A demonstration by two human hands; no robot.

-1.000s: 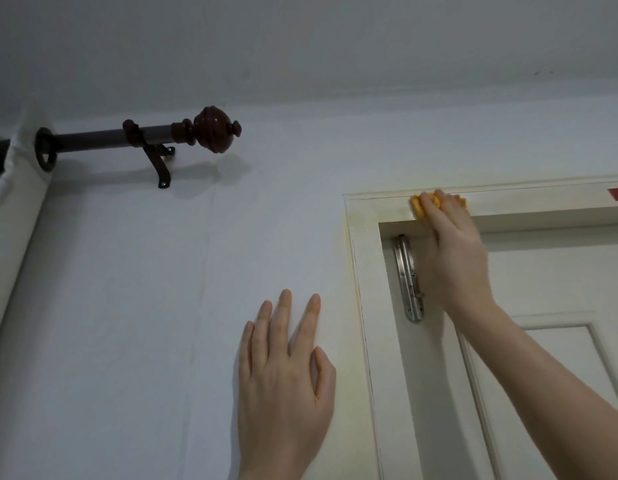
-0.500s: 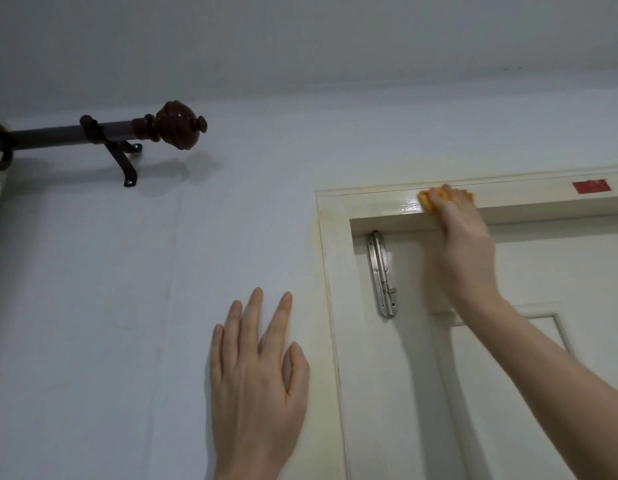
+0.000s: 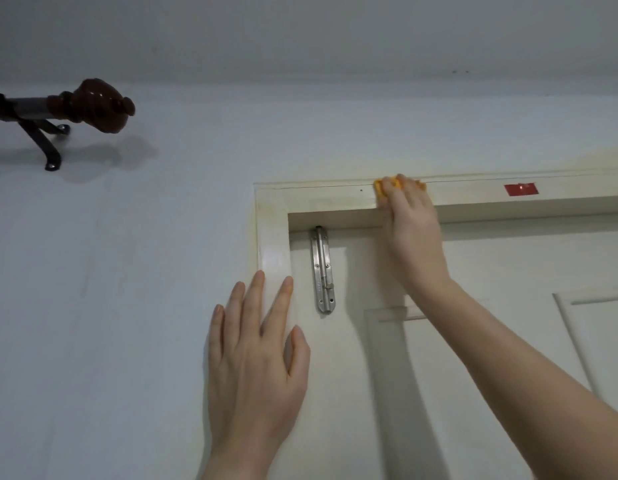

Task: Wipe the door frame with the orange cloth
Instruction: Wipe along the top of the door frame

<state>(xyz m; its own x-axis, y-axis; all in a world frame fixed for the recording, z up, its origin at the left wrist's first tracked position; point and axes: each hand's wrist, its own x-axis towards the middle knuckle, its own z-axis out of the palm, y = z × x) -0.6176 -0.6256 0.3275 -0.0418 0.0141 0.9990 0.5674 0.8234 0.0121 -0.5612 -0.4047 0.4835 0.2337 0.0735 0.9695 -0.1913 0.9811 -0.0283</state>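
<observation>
Along the top of the door frame (image 3: 318, 197), your right hand (image 3: 409, 223) is pressing the bunched orange cloth (image 3: 382, 188) flat. Your left hand (image 3: 255, 358) is lying spread against the side post. Next you're likely needing a steady sweep toward the red sticker (image 3: 520, 189).

no readable text, red sticker (image 3: 520, 189) illegible

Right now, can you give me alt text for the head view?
A right hand presses a crumpled orange cloth against the top rail of a cream wooden door frame. The left hand lies flat, fingers spread, across the frame's upright and the white wall.
</observation>
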